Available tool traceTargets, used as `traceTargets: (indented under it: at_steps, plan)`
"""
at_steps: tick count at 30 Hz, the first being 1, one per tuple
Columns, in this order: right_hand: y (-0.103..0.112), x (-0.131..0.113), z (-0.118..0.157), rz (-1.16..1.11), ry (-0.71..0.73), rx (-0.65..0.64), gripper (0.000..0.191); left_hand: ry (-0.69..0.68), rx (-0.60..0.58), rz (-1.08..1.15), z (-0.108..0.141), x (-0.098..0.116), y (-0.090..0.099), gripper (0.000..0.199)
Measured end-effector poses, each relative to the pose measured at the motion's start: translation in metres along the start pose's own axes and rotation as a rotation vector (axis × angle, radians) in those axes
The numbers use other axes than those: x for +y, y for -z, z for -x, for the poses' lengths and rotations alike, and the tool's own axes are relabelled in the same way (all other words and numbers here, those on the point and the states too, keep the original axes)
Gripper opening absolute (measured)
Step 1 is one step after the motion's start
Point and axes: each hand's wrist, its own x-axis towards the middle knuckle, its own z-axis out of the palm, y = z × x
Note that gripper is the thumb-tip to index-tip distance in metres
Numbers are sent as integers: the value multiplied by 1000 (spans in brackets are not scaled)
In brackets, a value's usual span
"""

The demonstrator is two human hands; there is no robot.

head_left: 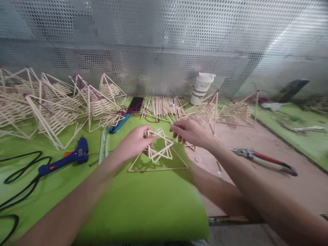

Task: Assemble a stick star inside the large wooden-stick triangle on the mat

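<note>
Small wooden sticks joined into a stack of crossed triangles [162,154] are held at their left side by my left hand [140,140], its thumb and fingers closed on them. My right hand [188,132] is at the right of the stack, fingers bent and pressed together; what they pinch is too small to make out. Beneath the stack, a larger stick triangle [159,169] lies on the green mat [143,201].
A blue glue gun [65,159] with a black cord lies left. Stick pyramids [56,109] fill the back left. Loose sticks [166,106], a phone [135,104], a blue cutter [119,123] and a paper cup [201,89] stand or lie behind. Red-handled pliers [266,160] rest right.
</note>
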Motion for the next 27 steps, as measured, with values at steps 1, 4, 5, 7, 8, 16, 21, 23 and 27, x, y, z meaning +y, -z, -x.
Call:
traceTargets:
  at_steps: [1, 4, 5, 7, 8, 16, 21, 23, 27]
  plan:
    - [-4, 1, 7, 24, 1, 2, 33, 9, -20, -51, 0, 0, -5, 21]
    - [-8, 3, 18, 150, 37, 79, 28, 26, -56, -156, 1, -2, -14, 27]
    - [-8, 5, 19, 167, 43, 103, 27, 38, -65, -187, 1, -3, -16, 29]
    - [-5, 7, 18, 177, 45, 138, 25, 52, -71, -278, 2, -3, -16, 34]
    - [-4, 9, 18, 180, 45, 153, 24, 49, -63, -344, 3, -3, -16, 35]
    - [-7, 11, 21, 208, 60, 182, 20, -49, 63, -769, 5, -5, -8, 39]
    - [-13, 17, 19, 222, 90, 171, 19, -9, 28, -688, 7, -3, -13, 41]
    - [-15, 20, 18, 234, 97, 156, 20, 32, -8, -632, 8, -2, -16, 41]
    - [-19, 24, 18, 246, 111, 129, 21, 55, -35, -570, 10, -2, -16, 38]
